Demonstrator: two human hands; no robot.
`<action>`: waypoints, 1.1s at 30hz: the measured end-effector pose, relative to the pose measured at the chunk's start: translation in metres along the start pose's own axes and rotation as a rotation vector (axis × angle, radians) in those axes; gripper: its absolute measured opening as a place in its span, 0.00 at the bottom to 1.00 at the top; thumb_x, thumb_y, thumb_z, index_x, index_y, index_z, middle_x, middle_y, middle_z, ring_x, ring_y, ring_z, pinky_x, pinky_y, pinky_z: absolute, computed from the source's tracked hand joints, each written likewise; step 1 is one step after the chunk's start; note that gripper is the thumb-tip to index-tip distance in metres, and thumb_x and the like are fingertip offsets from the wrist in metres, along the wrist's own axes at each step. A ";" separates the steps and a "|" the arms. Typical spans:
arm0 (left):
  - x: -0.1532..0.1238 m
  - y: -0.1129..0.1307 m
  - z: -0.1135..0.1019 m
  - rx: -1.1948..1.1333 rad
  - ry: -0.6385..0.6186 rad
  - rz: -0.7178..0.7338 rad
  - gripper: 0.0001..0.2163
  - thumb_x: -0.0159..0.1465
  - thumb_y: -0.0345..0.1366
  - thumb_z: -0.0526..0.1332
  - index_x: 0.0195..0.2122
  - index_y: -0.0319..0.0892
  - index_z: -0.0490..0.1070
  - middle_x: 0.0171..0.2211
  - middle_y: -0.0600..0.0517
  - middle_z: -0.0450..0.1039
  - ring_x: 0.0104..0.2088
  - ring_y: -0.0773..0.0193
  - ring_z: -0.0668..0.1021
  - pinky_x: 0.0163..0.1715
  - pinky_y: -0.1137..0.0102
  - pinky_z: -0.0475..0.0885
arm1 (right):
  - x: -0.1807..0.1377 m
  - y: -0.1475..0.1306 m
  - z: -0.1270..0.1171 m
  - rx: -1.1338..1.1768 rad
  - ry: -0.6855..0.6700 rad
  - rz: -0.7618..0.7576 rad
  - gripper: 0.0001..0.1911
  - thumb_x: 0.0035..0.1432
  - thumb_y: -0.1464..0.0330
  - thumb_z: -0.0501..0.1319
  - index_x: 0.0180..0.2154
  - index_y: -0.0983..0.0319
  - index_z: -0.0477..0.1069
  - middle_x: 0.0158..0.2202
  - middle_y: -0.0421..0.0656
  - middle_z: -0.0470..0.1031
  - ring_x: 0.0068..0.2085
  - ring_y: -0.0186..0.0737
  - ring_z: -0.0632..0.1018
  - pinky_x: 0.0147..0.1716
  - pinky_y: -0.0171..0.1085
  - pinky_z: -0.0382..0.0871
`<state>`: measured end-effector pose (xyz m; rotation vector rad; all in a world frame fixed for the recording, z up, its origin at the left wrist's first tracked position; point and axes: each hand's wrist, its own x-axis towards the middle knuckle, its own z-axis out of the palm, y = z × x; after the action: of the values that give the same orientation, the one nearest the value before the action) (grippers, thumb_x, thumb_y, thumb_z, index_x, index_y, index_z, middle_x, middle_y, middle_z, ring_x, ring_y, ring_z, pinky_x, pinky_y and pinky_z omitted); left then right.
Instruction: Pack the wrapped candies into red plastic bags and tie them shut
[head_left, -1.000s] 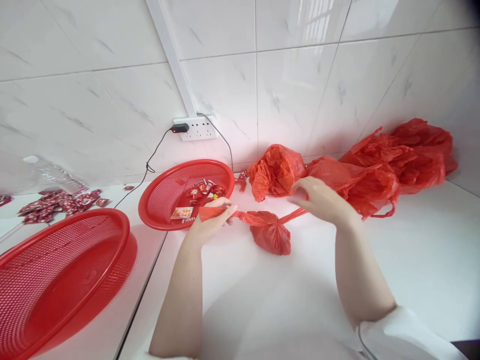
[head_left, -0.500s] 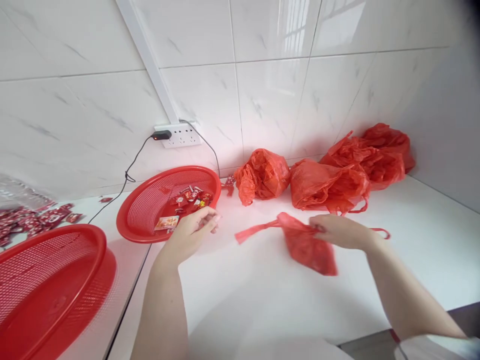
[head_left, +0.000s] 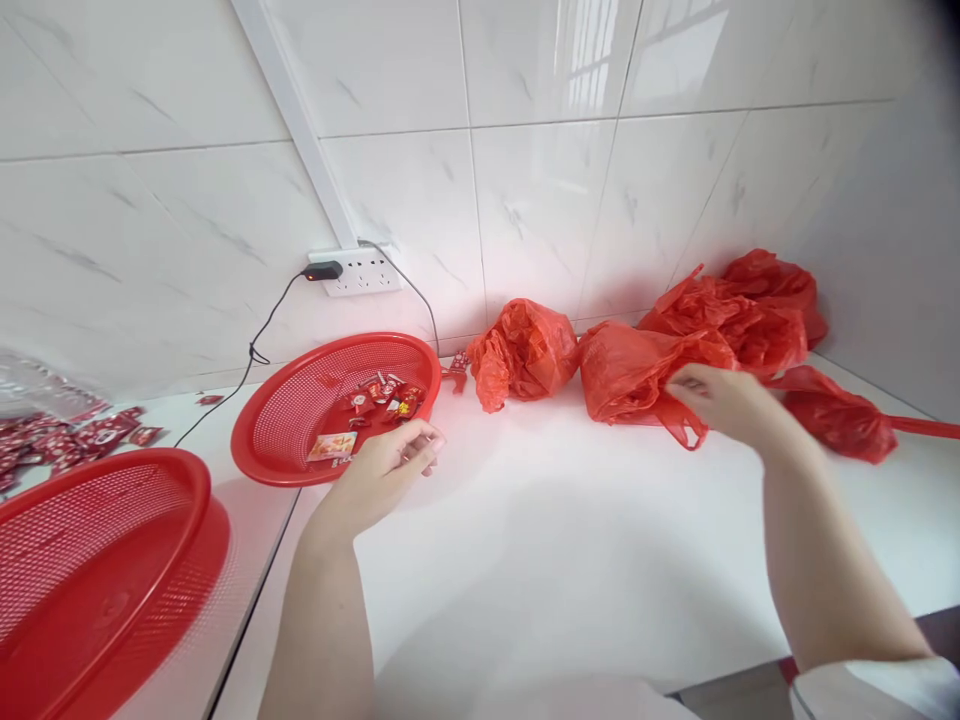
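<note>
My left hand (head_left: 390,468) rests on the white counter at the rim of the smaller red mesh basket (head_left: 300,400), fingers loosely bent with nothing in them. That basket holds several small red wrapped sweets (head_left: 379,395) and a flat packet (head_left: 332,446). My right hand (head_left: 716,400) hovers at the back right, fingers stretched towards a crumpled red plastic bag (head_left: 637,370) and its handle loop. A small filled red bag (head_left: 836,418) lies just right of my wrist, apart from my fingers, its handle trailing towards the right edge.
More red bags (head_left: 765,300) are heaped in the back right corner, and another (head_left: 525,350) sits by the wall. A large red mesh basket (head_left: 97,560) stands at front left. Loose red sweets (head_left: 82,435) lie at far left. A cable runs from the wall socket (head_left: 360,270).
My left hand let go of the small bag's handle and stayed by the basket. My right hand carried that bag to the right, set it beside the heap and released it.
</note>
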<state>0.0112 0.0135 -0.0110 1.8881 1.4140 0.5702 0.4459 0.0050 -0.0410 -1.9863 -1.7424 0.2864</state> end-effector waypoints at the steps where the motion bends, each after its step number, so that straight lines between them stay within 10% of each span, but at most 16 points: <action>1: -0.001 0.000 0.000 -0.001 -0.006 -0.004 0.11 0.64 0.46 0.56 0.36 0.45 0.71 0.31 0.53 0.75 0.35 0.61 0.78 0.36 0.70 0.68 | 0.004 -0.019 0.015 0.014 -0.059 -0.037 0.08 0.57 0.62 0.58 0.32 0.58 0.72 0.34 0.46 0.78 0.33 0.45 0.77 0.30 0.40 0.67; 7: -0.002 0.002 0.001 0.013 -0.039 -0.028 0.11 0.64 0.46 0.54 0.38 0.45 0.69 0.35 0.52 0.74 0.36 0.60 0.78 0.39 0.67 0.70 | 0.042 -0.102 0.109 0.244 -0.200 -0.360 0.11 0.59 0.67 0.57 0.37 0.62 0.77 0.49 0.49 0.75 0.51 0.45 0.75 0.51 0.40 0.65; 12: -0.001 -0.002 0.002 -0.003 -0.043 -0.003 0.13 0.65 0.47 0.53 0.39 0.45 0.69 0.35 0.52 0.74 0.37 0.60 0.77 0.41 0.65 0.71 | 0.063 -0.145 0.150 0.514 -0.354 -0.274 0.18 0.62 0.67 0.55 0.50 0.64 0.75 0.59 0.51 0.68 0.62 0.49 0.66 0.60 0.46 0.57; 20: 0.017 -0.007 0.033 -0.013 0.371 0.173 0.30 0.58 0.39 0.63 0.62 0.49 0.56 0.63 0.46 0.57 0.61 0.54 0.64 0.56 0.61 0.64 | 0.015 -0.185 0.109 0.869 -0.479 -0.643 0.17 0.64 0.62 0.55 0.48 0.61 0.76 0.49 0.45 0.77 0.51 0.45 0.77 0.53 0.45 0.69; 25: 0.032 -0.014 0.038 -0.387 0.426 0.073 0.11 0.62 0.38 0.57 0.44 0.44 0.71 0.41 0.50 0.75 0.41 0.60 0.77 0.41 0.68 0.71 | 0.003 -0.185 0.100 0.760 -0.344 -0.732 0.21 0.62 0.65 0.58 0.56 0.56 0.67 0.57 0.44 0.70 0.58 0.43 0.70 0.56 0.46 0.66; 30: 0.033 -0.016 0.038 -0.746 0.302 -0.275 0.15 0.58 0.49 0.60 0.36 0.43 0.69 0.20 0.58 0.64 0.17 0.71 0.65 0.18 0.75 0.61 | 0.005 -0.182 0.116 0.522 -0.166 -0.699 0.43 0.54 0.60 0.66 0.66 0.52 0.49 0.70 0.45 0.42 0.69 0.50 0.47 0.64 0.53 0.51; 33: 0.027 -0.014 0.034 -0.720 0.140 -0.344 0.18 0.57 0.54 0.60 0.32 0.42 0.69 0.16 0.61 0.56 0.14 0.73 0.59 0.17 0.75 0.60 | 0.007 -0.182 0.118 0.500 -0.090 -0.649 0.34 0.56 0.64 0.63 0.63 0.53 0.58 0.67 0.45 0.55 0.66 0.49 0.58 0.62 0.50 0.56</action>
<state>0.0342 0.0321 -0.0459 1.0323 1.3347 0.9008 0.2337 0.0505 -0.0543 -1.0146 -2.0155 0.5228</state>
